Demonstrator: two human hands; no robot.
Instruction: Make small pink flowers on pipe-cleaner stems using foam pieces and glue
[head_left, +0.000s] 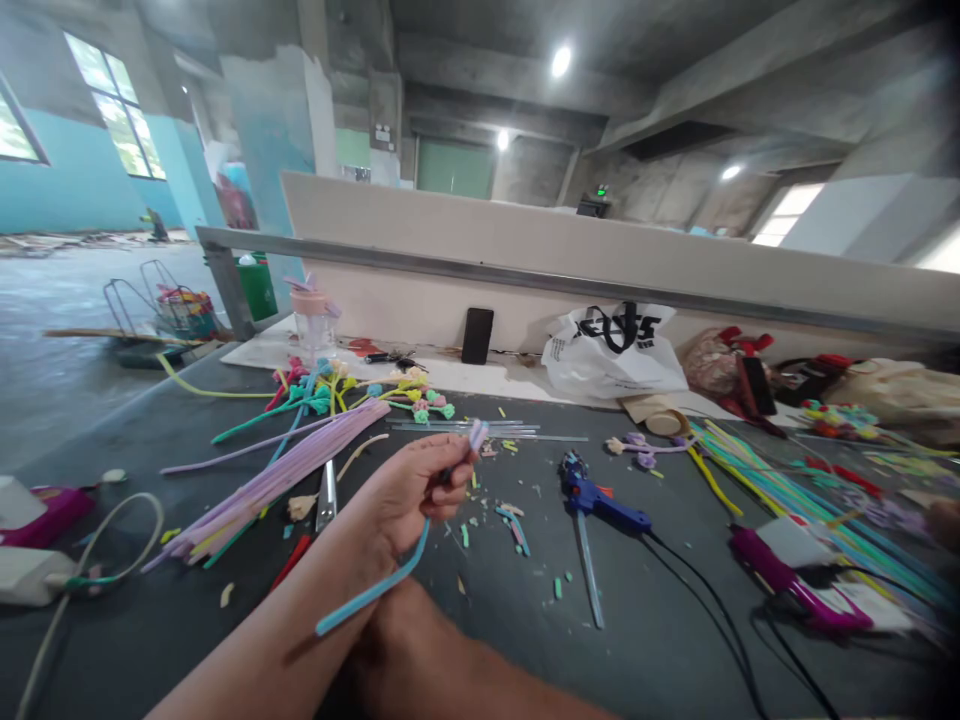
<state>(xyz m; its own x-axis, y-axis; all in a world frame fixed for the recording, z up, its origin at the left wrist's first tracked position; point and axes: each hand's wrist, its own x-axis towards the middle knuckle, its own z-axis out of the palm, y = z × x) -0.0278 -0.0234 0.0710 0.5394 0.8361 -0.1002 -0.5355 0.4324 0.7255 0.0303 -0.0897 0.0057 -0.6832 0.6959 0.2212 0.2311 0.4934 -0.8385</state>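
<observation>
My left hand [442, 475] is clamping a bent light-blue fuzzy stem [371, 593] and a short lilac fuzzy piece [477, 434], best pinched lightly; my mostly hidden right hand's [405, 610] grip I'm not discerning.

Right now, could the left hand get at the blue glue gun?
Probably yes: only small scraps show between the left hand and the glue gun, though that hand's grip is busy with a blue fuzzy stem.
</observation>
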